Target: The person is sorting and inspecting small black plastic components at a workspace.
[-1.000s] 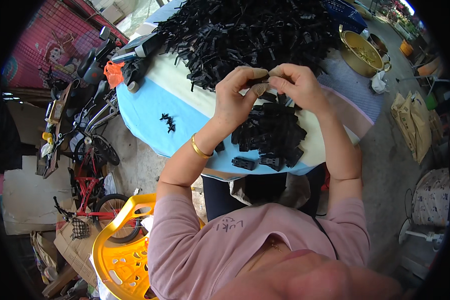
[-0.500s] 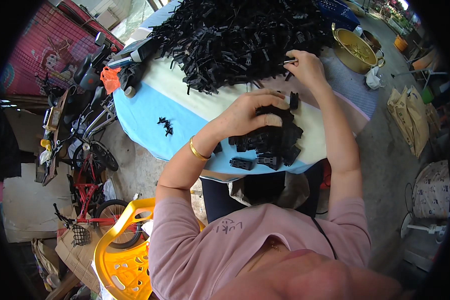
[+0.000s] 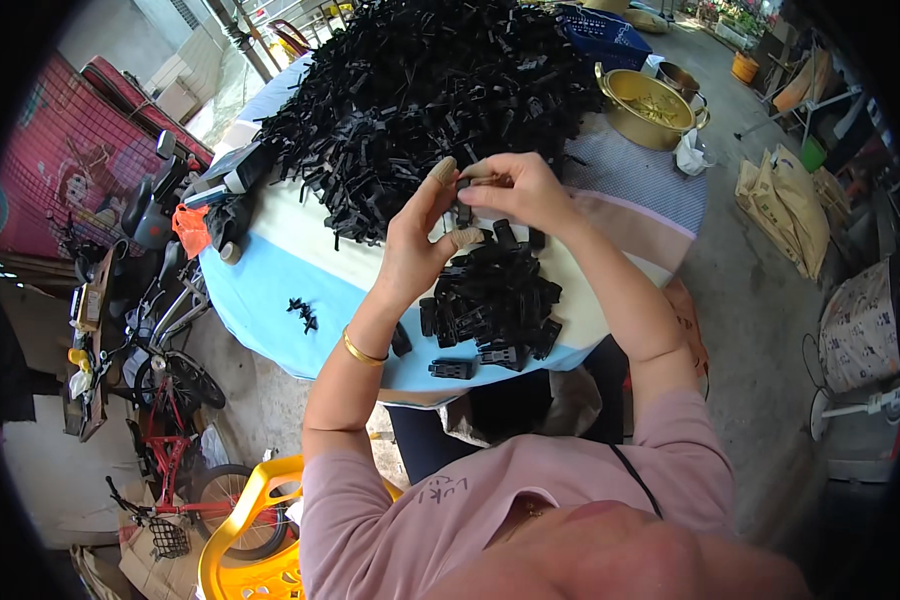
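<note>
My left hand (image 3: 417, 232), with tan coverings on its thumb and forefinger and a gold bangle on the wrist, grips a small black plastic part (image 3: 464, 212) between those two digits. Against the upper end of that part, the fingers of my right hand (image 3: 518, 190) are pinched together; what they hold is too small and hidden to make out. Both hands are over the table at the near edge of a big heap of black plastic pieces (image 3: 420, 100). A smaller pile of black plastic parts (image 3: 495, 300) lies just below them, close to the table's front edge.
A striped cloth covers the round table (image 3: 260, 290). A few tiny black bits (image 3: 303, 314) lie at left. Back right stand a gold-coloured pot (image 3: 650, 125) with small yellowish pieces and a blue basket (image 3: 605, 40). A yellow chair (image 3: 255, 530) and red bicycle (image 3: 175, 450) are at lower left.
My right hand has come left from the heap's edge to meet my left hand. My left hand has lifted away from the small pile with a black part. The view has shifted.
</note>
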The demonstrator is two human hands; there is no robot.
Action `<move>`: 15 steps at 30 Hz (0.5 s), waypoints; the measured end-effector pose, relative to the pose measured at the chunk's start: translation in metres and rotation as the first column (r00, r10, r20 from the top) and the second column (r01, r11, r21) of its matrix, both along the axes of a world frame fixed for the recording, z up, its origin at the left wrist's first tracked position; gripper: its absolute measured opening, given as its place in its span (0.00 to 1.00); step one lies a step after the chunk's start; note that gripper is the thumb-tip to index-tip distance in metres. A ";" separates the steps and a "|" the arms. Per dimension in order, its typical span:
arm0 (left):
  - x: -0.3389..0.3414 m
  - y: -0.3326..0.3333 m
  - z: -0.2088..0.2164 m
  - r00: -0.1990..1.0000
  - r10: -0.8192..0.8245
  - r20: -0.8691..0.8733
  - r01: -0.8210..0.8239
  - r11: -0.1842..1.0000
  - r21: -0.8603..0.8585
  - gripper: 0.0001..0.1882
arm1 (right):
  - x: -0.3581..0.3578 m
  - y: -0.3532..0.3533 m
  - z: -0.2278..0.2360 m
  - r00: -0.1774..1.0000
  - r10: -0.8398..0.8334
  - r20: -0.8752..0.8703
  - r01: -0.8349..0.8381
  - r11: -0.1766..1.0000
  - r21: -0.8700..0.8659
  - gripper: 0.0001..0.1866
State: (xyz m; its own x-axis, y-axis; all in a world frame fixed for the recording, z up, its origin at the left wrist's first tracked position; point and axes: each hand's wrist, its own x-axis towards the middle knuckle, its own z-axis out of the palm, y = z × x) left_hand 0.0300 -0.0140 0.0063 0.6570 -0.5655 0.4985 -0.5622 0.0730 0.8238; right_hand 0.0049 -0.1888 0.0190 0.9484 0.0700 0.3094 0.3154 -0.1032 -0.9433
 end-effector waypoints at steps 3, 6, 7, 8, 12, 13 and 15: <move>0.003 0.005 0.005 0.961 -0.161 -0.226 0.148 0.986 -0.077 0.39 | -0.003 0.010 -0.002 1.000 -0.015 0.001 0.015 1.000 -0.001 0.12; 0.002 0.010 0.010 0.839 -0.238 -0.489 0.178 0.970 -0.165 0.35 | -0.003 0.014 -0.007 0.998 0.043 0.039 -0.041 0.998 -0.052 0.14; 0.003 0.012 0.011 0.842 -0.212 -0.496 0.152 0.975 -0.160 0.35 | -0.003 0.017 -0.007 0.997 0.069 0.034 -0.067 0.997 -0.045 0.14; 0.006 0.012 0.011 0.840 -0.211 -0.500 0.144 0.975 -0.170 0.34 | -0.003 0.017 -0.008 0.995 0.094 0.034 -0.094 0.996 -0.008 0.16; 0.012 0.013 0.006 0.791 -0.258 -0.555 0.063 0.936 -0.345 0.22 | -0.009 0.007 0.002 0.994 0.086 -0.063 -0.074 0.981 0.179 0.16; 0.013 0.013 0.005 0.796 -0.264 -0.544 0.055 0.928 -0.369 0.20 | -0.007 0.005 0.001 0.989 0.120 -0.087 -0.095 0.964 0.250 0.15; 0.011 0.011 0.003 0.783 -0.257 -0.566 0.025 0.922 -0.385 0.19 | -0.008 0.012 -0.003 0.991 0.067 -0.118 -0.048 0.986 0.158 0.11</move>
